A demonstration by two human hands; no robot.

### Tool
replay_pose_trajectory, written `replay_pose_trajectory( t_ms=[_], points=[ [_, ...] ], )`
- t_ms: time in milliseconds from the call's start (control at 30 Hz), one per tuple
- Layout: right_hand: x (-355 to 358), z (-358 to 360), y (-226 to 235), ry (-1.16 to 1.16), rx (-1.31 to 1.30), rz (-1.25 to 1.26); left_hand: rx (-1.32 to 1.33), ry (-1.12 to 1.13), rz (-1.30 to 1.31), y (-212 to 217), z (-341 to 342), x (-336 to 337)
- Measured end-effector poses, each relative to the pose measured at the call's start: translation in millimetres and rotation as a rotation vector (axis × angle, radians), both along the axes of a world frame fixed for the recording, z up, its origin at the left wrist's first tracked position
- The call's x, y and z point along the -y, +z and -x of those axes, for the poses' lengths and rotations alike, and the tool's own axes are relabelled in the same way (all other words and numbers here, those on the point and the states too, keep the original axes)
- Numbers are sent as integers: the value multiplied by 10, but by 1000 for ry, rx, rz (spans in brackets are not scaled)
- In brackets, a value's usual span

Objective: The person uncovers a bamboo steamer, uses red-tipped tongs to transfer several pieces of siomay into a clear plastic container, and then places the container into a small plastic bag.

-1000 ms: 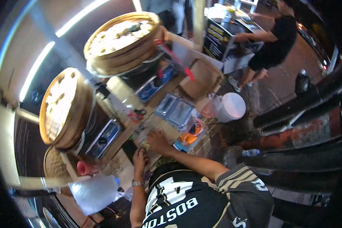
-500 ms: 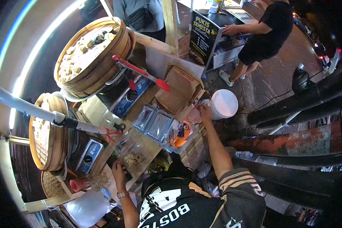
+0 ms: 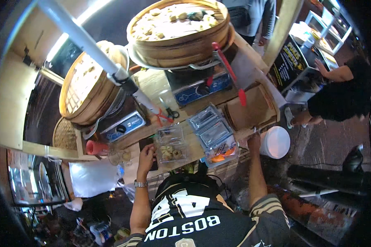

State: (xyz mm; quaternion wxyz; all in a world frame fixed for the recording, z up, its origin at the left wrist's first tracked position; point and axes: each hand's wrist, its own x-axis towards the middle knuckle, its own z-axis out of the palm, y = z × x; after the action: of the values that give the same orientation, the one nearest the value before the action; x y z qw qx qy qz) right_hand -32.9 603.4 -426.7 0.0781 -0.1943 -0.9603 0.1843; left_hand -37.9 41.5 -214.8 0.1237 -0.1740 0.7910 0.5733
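My left hand (image 3: 146,158) rests at the table's near edge, fingers apart. It lies beside a dark flat object (image 3: 154,161) and an open clear plastic box (image 3: 182,140) holding several dumplings (image 3: 170,152). My right hand (image 3: 254,142) reaches out at the table's right end, between a cardboard box (image 3: 251,108) and a white bucket (image 3: 275,142). Its fingers are drawn together; what they hold is too small to make out. Between my arms are empty clear plastic boxes (image 3: 210,124) and a clear tub (image 3: 224,158) with orange items and packets.
Two bamboo steamers (image 3: 179,51) (image 3: 107,96) with dumplings stand on the far side, by blue-fronted stoves (image 3: 204,89). Red tongs (image 3: 230,74) hang over the table. A white pole (image 3: 84,43) slants across. Black scissors (image 3: 172,113) lie mid-table. Another person (image 3: 338,90) stands at a black cart.
The view has turned, shifting the scene rightward. My right hand stays between the cardboard box and the bucket; the pinkish plastic by its fingers no longer shows. My left hand stays beside the dumpling box.
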Motion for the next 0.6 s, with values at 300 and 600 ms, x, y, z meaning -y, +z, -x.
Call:
replay_pose_trajectory(
  t_ms=[300, 600],
  points=[
    [-188, -795, 267, -507, -356, 742, -98, -115, -21, -139, 358, -236],
    [50, -668, 889, -364, -610, 1151, -45, -57, -86, -160, 336, -12]
  ],
)
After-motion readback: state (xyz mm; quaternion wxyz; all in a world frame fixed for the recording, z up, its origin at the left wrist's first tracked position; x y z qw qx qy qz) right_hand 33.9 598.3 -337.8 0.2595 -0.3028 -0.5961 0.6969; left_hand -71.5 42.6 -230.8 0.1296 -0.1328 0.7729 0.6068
